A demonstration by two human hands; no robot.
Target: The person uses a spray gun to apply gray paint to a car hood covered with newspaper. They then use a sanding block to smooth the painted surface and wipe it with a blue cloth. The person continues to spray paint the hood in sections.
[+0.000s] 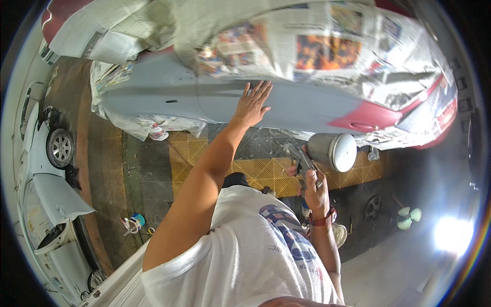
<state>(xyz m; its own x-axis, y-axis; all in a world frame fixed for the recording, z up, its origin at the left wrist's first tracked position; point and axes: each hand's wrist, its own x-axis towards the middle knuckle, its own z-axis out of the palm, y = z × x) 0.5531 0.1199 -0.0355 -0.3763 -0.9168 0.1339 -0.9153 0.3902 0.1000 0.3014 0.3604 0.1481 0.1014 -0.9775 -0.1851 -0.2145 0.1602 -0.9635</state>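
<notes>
A car side with grey primer (153, 94) runs across the upper part of the head view, its rear part still red (363, 115). Sheets of newspaper (327, 43) cover the upper car body and hang along its lower edge. My left hand (251, 105) reaches forward with fingers spread, its palm at the grey panel; whether it presses on it I cannot tell. In my right hand (314, 190) is a spray gun (302, 157), fingers wrapped round its handle. The gun's round metal cup (332, 151) with a pale lid sits to the right, close to the car.
Yellow and dark floor tiles (192, 156) lie between me and the car. Left stands a light-coloured car (56, 194) with its door open. A tape-like roll (134, 223) lies on the floor. A pale green fan (408, 217) and bright lamp (453, 236) are at right.
</notes>
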